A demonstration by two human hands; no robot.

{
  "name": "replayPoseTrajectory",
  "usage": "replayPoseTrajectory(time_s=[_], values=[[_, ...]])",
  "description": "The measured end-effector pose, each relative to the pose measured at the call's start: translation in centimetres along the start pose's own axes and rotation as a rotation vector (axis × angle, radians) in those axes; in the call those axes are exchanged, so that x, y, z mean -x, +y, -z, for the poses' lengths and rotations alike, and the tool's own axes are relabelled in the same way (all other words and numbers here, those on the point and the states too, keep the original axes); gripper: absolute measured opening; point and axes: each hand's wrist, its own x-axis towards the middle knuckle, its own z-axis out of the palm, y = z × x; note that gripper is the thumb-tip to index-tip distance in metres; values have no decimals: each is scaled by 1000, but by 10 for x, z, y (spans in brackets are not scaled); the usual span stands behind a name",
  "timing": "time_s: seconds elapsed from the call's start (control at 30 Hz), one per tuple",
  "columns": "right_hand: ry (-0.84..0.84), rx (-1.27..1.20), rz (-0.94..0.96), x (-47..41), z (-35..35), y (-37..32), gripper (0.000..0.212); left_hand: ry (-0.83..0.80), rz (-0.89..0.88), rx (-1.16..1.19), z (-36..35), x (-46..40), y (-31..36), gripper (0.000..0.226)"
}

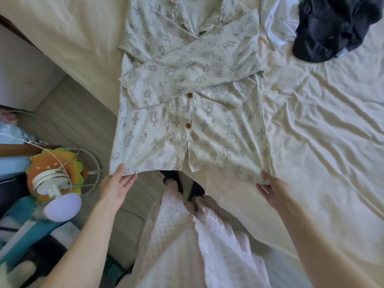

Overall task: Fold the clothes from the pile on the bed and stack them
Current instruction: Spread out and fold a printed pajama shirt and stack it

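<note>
A pale green printed button-up shirt lies flat on the cream bed sheet, front up, with both sleeves folded across its chest. Its hem hangs at the bed's near edge. My left hand pinches the hem's left corner, thumb on top. At the hem's right corner, my right hand holds the cloth with its thumb over the edge. At the back right lies a crumpled dark navy garment on top of a white garment.
I stand at the bed's near edge in a pale pink dress. On the floor at the left are a small white fan with an orange plush cover, a cable, and several colourful items. The floor is beige planks.
</note>
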Motion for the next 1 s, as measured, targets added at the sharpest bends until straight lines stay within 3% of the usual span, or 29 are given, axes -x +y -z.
replayPoseTrajectory(time_s=[0.27, 0.43, 0.53, 0.7, 1.0], values=[[-76, -281, 48, 65, 24, -7, 7, 51, -51, 77, -6, 70, 13, 5], [-31, -150, -47, 86, 59, 4, 8, 181, 50, 39, 4, 108, -8, 8], [-48, -125, -29, 96, 69, 2, 3, 172, 63, 53, 4, 121, -9, 8], [-102, -245, 121, 107, 52, -37, 17, 89, -52, 102, -20, 130, 30, 13], [-276, -411, 196, 132, 0, -127, 13, 80, -276, 135, -80, 135, 124, 10]])
